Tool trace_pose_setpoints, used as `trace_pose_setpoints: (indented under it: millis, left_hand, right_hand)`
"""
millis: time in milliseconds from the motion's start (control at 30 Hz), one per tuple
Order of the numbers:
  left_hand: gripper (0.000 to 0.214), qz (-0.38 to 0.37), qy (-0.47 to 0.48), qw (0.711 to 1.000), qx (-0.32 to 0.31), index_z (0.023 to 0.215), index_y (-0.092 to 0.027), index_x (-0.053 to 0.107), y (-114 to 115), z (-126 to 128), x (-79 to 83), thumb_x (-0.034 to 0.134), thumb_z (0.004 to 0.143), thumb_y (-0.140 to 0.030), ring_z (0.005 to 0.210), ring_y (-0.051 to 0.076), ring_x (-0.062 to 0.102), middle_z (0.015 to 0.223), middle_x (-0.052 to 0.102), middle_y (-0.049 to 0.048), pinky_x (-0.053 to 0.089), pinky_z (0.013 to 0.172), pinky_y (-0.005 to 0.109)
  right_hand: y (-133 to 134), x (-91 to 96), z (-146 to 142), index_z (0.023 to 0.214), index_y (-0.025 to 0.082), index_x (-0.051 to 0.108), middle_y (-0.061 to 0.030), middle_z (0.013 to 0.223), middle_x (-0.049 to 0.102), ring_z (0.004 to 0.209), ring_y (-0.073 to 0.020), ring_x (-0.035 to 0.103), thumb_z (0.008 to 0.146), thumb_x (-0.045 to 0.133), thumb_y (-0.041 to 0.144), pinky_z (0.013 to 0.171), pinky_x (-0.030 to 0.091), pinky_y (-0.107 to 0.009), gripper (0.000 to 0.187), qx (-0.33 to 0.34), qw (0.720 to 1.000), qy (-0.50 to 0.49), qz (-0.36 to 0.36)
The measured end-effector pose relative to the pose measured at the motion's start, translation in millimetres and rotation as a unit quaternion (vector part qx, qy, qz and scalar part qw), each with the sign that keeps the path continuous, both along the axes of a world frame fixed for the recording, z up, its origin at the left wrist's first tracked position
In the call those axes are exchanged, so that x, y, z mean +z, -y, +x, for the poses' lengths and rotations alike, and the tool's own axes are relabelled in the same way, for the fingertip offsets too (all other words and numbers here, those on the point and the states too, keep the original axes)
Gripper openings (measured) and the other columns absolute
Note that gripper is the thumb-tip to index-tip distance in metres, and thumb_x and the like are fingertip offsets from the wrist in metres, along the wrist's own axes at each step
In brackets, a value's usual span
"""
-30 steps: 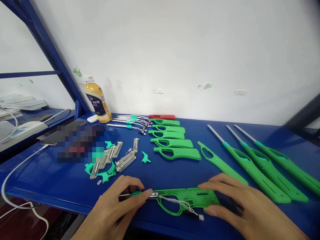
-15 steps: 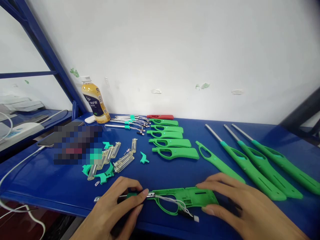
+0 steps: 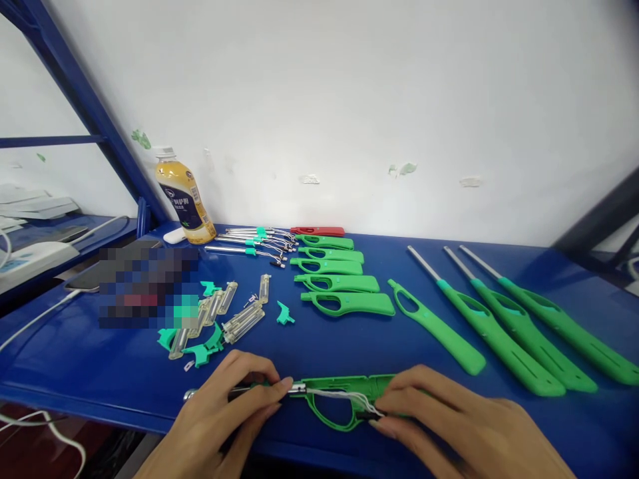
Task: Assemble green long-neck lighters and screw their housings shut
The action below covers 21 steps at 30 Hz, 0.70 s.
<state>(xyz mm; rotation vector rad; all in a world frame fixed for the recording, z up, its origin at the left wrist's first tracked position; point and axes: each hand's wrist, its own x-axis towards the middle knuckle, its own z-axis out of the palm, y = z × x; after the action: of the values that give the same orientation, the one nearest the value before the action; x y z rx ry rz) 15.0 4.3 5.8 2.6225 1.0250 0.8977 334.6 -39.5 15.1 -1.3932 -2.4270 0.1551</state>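
Near the table's front edge lies a green lighter handle half (image 3: 344, 384), its hollow inside facing up. My left hand (image 3: 224, 406) is closed round a metal lighter tube (image 3: 298, 388), whose end meets the narrow end of the shell. White wires (image 3: 339, 395) run from the tube across the trigger opening to a small black igniter piece (image 3: 368, 415). My right hand (image 3: 444, 412) pinches that igniter piece at the shell's middle, and its fingers hide the wide end of the shell. Whether the igniter piece touches the shell I cannot tell.
Several green handle halves (image 3: 354, 304) and a red one (image 3: 319, 231) lie behind. Wired metal tubes (image 3: 229, 250), clear fuel tanks (image 3: 244, 324) and teal triggers (image 3: 284, 313) are at left. Assembled lighters (image 3: 504, 346) lie right. A drink bottle (image 3: 187, 199) stands by the wall.
My right hand has moved left from the wide end of the shell and now pinches the black igniter piece. My left hand still holds the metal tube. The view has shifted slightly.
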Motion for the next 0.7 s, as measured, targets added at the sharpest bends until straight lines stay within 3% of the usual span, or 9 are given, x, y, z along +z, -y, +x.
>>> trace_pose_setpoints:
  millis: [167,433,700]
  left_hand:
    - [0.037,-0.007,0.010,1.000,0.002,0.130,-0.027,0.068,1.9,0.1,-1.5,0.052,0.106,-0.005,0.102,0.015,0.070,0.114,0.067,0.0053,0.059,0.085,0.019]
    - [0.043,-0.021,0.015,1.000,-0.001,0.138,-0.029,0.066,3.4,-2.9,-6.0,0.051,0.106,-0.004,0.107,0.015,0.068,0.118,0.065,0.0054,0.058,0.088,0.019]
    - [0.031,-0.019,0.038,0.999,0.023,0.132,-0.031,0.069,3.9,-4.7,-2.3,0.062,0.106,-0.016,0.101,0.013,0.073,0.119,0.067,0.0021,0.060,0.087,0.017]
  right_hand:
    - [-4.5,-0.9,-1.4,0.117,0.035,0.073,0.0042,0.111,0.080,0.070,-0.0131,0.079,0.117,0.036,0.036,0.077,0.067,-0.023,0.037,-0.009,1.000,0.003,0.008]
    - [-1.6,-10.0,0.0,0.116,0.039,0.072,0.0089,0.109,0.078,0.081,-0.0113,0.080,0.114,0.048,0.042,0.083,0.065,-0.021,0.025,-0.033,0.996,-0.065,-0.049]
    - [-5.0,-20.9,1.1,0.112,0.042,0.073,0.0111,0.105,0.076,0.074,-0.0089,0.079,0.111,0.054,0.046,0.075,0.064,-0.016,0.019,-0.035,0.993,-0.109,-0.028]
